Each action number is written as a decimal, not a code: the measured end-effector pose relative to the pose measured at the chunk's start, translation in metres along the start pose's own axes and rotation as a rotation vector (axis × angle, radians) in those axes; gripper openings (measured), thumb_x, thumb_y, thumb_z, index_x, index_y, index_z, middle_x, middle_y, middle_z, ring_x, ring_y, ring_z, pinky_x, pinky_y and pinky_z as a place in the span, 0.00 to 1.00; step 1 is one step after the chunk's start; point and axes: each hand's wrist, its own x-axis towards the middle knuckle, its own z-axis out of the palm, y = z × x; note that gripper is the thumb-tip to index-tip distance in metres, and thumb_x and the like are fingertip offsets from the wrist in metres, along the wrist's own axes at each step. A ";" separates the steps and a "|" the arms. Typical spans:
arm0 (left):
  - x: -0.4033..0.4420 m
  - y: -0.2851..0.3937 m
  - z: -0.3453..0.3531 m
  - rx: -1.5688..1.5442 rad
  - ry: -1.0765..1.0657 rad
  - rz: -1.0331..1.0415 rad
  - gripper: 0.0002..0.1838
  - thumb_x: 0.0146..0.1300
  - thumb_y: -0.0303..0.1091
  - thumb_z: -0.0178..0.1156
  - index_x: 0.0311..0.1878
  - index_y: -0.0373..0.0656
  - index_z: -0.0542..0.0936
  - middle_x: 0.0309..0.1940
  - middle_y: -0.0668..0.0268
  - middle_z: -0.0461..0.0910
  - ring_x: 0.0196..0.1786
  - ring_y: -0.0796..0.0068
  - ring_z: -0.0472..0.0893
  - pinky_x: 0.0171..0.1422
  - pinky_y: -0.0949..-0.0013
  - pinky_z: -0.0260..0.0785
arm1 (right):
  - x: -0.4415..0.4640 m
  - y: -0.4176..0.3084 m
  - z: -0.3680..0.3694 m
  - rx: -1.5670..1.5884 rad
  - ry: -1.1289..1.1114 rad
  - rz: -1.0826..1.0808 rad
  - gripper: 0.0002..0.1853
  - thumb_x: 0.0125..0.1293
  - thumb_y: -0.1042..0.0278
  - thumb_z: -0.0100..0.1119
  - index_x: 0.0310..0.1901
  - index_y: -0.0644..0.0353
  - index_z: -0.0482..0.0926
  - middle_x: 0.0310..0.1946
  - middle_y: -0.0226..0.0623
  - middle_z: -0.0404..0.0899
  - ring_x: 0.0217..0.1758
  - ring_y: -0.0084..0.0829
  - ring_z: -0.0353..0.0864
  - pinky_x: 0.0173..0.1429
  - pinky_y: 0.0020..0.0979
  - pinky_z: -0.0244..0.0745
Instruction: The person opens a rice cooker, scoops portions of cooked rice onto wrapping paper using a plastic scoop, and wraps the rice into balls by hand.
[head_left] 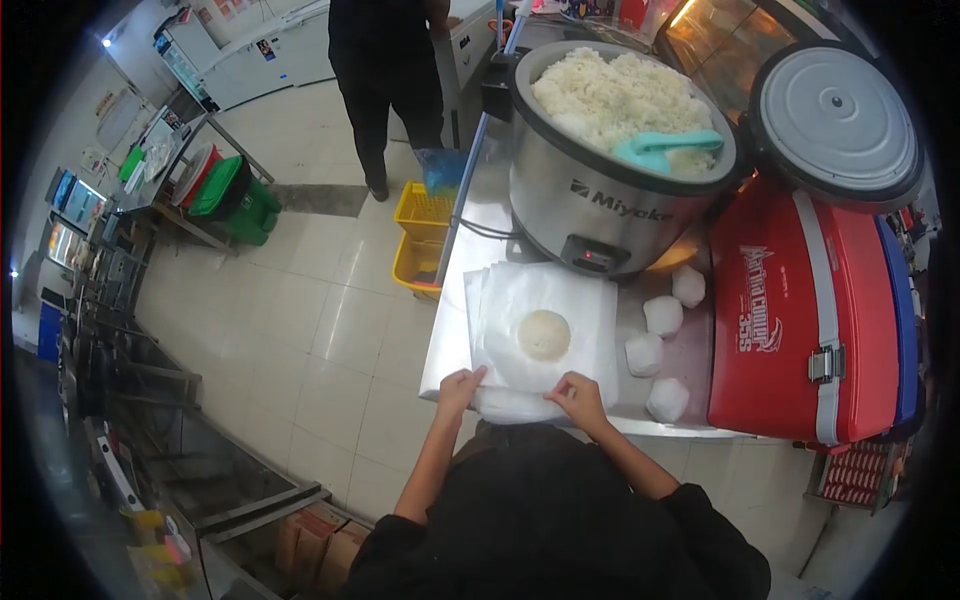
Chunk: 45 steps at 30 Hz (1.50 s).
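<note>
A round, flat-topped mound of rice (pixel 544 335) rests on a white wrapping paper sheet (pixel 590 310), with more sheets stacked beneath it. At the paper's near left corner, my left hand (pixel 462 388) is closed in a pinch on the edge. My right hand (pixel 579 399) pinches the same near edge farther right. Several white wrapped rice bundles (pixel 662 316) sit to the right of the paper. Behind it stands a large rice cooker (pixel 545 215) heaped with cooked rice (pixel 615 90), and a turquoise rice scoop (pixel 650 150) lies on that rice.
A red cooler box (pixel 790 310) borders the workspace on the right, with the cooker's lid (pixel 838 105) above it. Left of the metal table (pixel 450 335) are yellow crates (pixel 415 258) on the floor. Another person (pixel 388 90) stands beyond, and a green bin (pixel 240 200) is farther left.
</note>
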 end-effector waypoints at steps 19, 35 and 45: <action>-0.024 0.004 -0.007 0.926 0.206 0.773 0.08 0.49 0.31 0.61 0.24 0.41 0.71 0.24 0.63 0.74 0.31 0.61 0.71 0.34 0.59 0.62 | -0.001 -0.016 -0.008 -0.101 -0.065 -0.171 0.11 0.48 0.69 0.65 0.28 0.58 0.71 0.24 0.32 0.71 0.29 0.28 0.72 0.32 0.28 0.66; 0.030 0.008 0.021 0.901 0.062 0.939 0.27 0.49 0.28 0.57 0.55 0.32 0.68 0.56 0.53 0.67 0.60 0.52 0.66 0.59 0.62 0.64 | -0.027 -0.010 0.040 -0.511 -0.259 -0.544 0.05 0.47 0.76 0.51 0.28 0.61 0.68 0.27 0.38 0.66 0.33 0.36 0.69 0.37 0.33 0.68; 0.001 0.054 -0.039 1.122 -0.695 1.313 0.14 0.46 0.25 0.62 0.39 0.48 0.81 0.49 0.69 0.76 0.50 0.67 0.75 0.48 0.72 0.68 | -0.062 0.010 -0.025 -0.494 -0.099 -0.180 0.09 0.45 0.72 0.59 0.30 0.58 0.73 0.30 0.35 0.71 0.39 0.37 0.71 0.41 0.36 0.68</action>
